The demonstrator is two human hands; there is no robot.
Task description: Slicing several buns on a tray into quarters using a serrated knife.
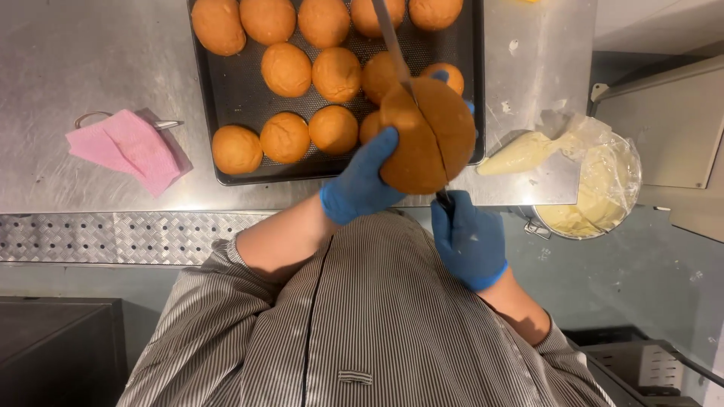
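Stainless steel worktop (90, 68), scuffed, dark perforated baking tray (241, 98) on it, pink cloth (128, 147) left of tray over scissors (94, 118), filled piping bag (528, 149) right of tray, smears near it

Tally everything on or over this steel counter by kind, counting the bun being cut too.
Buns on tray: 13, two partly hidden
Held bun, in the left hand: 1
Knife, in the right hand: 1
Baking tray: 1
Pink cloth: 1
Piping bag: 1
Cream bowl: 1
Total: 19
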